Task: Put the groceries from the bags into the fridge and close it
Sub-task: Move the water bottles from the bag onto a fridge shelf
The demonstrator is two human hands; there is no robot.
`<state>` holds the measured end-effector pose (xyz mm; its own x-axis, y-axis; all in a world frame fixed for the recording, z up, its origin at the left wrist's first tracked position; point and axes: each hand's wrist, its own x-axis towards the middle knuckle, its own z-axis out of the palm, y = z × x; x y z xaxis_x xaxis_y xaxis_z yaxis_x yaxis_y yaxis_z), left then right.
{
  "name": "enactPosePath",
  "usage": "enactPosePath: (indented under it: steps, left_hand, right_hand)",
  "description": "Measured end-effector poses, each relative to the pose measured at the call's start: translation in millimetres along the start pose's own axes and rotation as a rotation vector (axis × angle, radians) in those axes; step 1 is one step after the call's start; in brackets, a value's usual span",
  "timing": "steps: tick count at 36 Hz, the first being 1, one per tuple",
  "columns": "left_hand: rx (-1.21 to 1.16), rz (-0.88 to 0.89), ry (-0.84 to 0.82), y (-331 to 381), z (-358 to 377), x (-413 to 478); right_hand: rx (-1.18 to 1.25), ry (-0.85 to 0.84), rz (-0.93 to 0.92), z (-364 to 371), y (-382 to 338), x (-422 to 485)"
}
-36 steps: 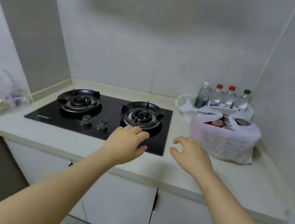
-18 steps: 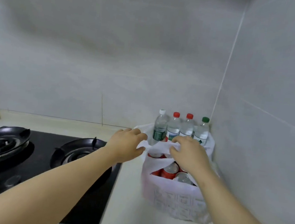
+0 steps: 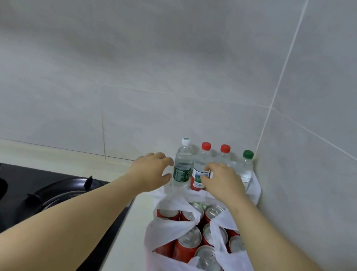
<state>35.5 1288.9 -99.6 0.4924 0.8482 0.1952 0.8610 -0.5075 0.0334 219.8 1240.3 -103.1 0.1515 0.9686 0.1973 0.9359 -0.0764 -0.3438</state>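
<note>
Four bottles stand upright in a row in the far bag [image 3: 255, 186], which sits in the corner where the two walls meet. Left to right: white-cap bottle [image 3: 182, 169], first red-cap bottle [image 3: 201, 160], second red-cap bottle [image 3: 224, 154], green-cap bottle [image 3: 246, 165]. They stand close together, and the bag's rim is slumped low around their bases.

Left hand [image 3: 151, 172] is just left of the white-cap bottle. Fingers and thumb are curved in a C that opens toward it, not wrapped round it. The thumb tip is at the bottle's side; cannot tell if it touches. It holds nothing.

Right hand [image 3: 223, 182] is in front of the second red-cap bottle and hides its lower body. Its fingers and thumb curl left, tips overlapping the right edge of the first red-cap bottle's label. Cannot tell whether it actually grips that bottle or just sits at it.

Near bag [image 3: 174, 226] stands on the counter [image 3: 125, 240] directly in front of the far bag, touching it. The top is open and the handles are flopped across it. It is packed with upright red cans [image 3: 190, 237], silver tops showing.

Left of the bags is a black hob [image 3: 23, 184] set in the counter, with one burner [image 3: 64, 191] nearest the bags and another cut off at the frame edge. Both forearms reach in from the bottom of the view. Walls [image 3: 136, 63] are pale grey tile.
</note>
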Motion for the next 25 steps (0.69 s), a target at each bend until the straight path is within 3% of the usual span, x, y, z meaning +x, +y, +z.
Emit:
enactPosePath:
  steps: [10, 17, 25]
  left_hand:
    - [-0.170, -0.040, 0.023, -7, 22, 76]
    - [-0.205, -0.012, 0.076, 4, 46, 126]
    - [-0.232, -0.082, 0.050, -1, 59, 168]
  right_hand:
    - [0.060, 0.043, -0.001, 15, 5, 72]
    - [-0.039, 0.162, -0.023, 26, 11, 119]
    - [-0.062, 0.069, -0.021, 35, 22, 157]
